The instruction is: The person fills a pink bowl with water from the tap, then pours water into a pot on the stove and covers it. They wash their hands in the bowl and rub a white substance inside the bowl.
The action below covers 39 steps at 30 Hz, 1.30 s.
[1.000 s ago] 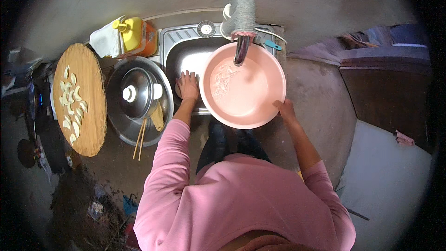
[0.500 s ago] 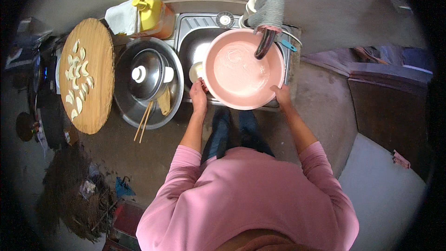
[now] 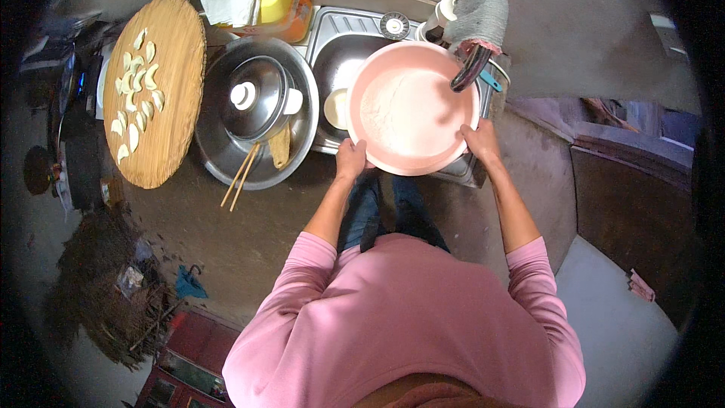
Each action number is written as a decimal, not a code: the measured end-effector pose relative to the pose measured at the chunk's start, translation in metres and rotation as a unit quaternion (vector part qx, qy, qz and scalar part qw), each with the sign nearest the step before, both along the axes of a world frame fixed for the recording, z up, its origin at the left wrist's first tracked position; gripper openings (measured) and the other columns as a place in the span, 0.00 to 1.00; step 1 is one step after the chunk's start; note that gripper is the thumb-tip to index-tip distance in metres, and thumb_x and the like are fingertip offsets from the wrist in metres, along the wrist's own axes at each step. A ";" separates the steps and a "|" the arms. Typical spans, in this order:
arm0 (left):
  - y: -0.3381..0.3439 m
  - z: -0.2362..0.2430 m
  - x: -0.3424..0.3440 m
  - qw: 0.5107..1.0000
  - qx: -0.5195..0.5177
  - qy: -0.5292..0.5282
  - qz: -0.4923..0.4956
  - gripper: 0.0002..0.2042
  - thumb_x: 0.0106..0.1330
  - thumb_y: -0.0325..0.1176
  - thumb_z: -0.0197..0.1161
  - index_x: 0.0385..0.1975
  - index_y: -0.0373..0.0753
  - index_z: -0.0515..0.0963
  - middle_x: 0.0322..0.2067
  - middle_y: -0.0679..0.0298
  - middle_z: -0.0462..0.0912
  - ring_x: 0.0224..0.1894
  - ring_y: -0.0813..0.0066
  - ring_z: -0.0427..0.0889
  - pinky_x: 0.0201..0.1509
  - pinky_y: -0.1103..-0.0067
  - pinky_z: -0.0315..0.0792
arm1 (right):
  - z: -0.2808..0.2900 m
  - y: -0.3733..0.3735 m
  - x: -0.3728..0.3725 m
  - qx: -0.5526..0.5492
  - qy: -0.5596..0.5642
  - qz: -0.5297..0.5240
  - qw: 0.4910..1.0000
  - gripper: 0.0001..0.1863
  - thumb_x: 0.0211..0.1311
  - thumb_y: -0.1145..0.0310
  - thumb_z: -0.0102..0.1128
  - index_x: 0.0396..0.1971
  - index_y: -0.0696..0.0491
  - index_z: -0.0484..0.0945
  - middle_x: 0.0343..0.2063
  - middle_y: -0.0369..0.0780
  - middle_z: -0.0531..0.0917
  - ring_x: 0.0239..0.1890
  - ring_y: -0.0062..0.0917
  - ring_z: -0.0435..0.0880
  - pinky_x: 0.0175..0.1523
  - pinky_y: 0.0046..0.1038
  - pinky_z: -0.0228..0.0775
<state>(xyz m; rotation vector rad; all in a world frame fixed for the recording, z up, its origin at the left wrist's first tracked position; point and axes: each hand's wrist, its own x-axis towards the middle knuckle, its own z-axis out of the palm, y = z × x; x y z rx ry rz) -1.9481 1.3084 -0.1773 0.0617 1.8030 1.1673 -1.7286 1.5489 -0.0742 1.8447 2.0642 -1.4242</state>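
Observation:
A pink plastic basin (image 3: 381,153) sits over the metal sink (image 3: 325,53), with whitish liquid or water in it. My left hand (image 3: 351,159) is closed on the near left part of its rim. On the right side of the rim my right hand (image 3: 481,140) is closed too, thumb on top. The dark curved end of a faucet (image 3: 470,68), its upper part wrapped in grey cloth, hangs over the far right of the basin. Beside the basin's left edge, a pale round object (image 3: 336,109) lies in the sink, partly hidden.
Left of the sink, a large metal bowl (image 3: 215,147) holds a lidded pot (image 3: 259,89), chopsticks (image 3: 242,176) and a tan cloth (image 3: 279,149). Farther left is a round wooden board (image 3: 166,136) with pale crescent-shaped pieces (image 3: 136,79). A yellow-topped jug (image 3: 279,0) and a sink strainer (image 3: 394,26) are behind.
My left hand has shifted from the basin's left side to its near left rim. The basin looks slightly tilted or turned, and its water surface no longer shows ripples. The whole view has shifted.

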 end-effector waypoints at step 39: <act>0.025 0.027 -0.023 0.884 -0.023 0.410 -0.222 0.17 0.67 0.39 0.61 0.26 0.27 0.77 0.15 0.56 0.78 0.18 0.67 0.81 0.24 0.70 0.75 | -0.062 -0.001 -0.009 0.249 0.121 -0.025 0.961 0.16 0.62 0.64 0.60 0.42 0.62 0.80 0.36 0.52 0.85 0.40 0.46 0.85 0.46 0.39 0.76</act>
